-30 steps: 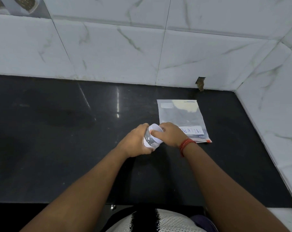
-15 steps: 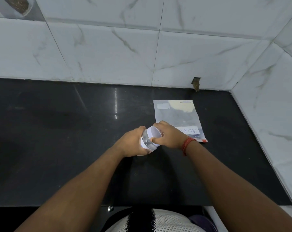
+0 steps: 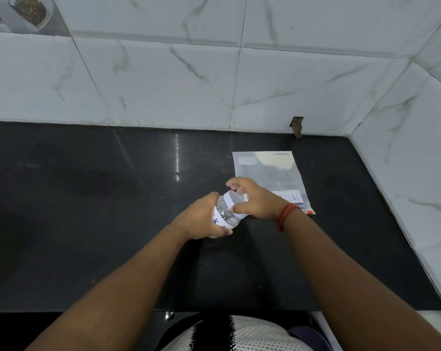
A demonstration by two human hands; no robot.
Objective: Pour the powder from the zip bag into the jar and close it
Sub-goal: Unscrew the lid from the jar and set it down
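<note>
A small clear plastic jar (image 3: 224,214) with a white label and blue writing is tilted to the right above the black counter. My left hand (image 3: 201,219) is wrapped around its body. My right hand (image 3: 254,201) grips the white lid (image 3: 235,200) on the jar's mouth, fingers spread around the rim. The clear zip bag (image 3: 270,173) lies flat on the counter behind my right hand, pale powder at its far end, a handwritten white label and an orange corner near my wrist. Whether the lid is fully seated is hidden by my fingers.
The black stone counter (image 3: 113,224) runs left, with white marble-tiled walls behind and at the right (image 3: 404,173). A small hole in the tile (image 3: 297,125) sits behind the bag. The counter's front edge lies near my body.
The jar has tilted further to the right and shows more of its clear body and label. My right hand's fingers have opened out around the lid.
</note>
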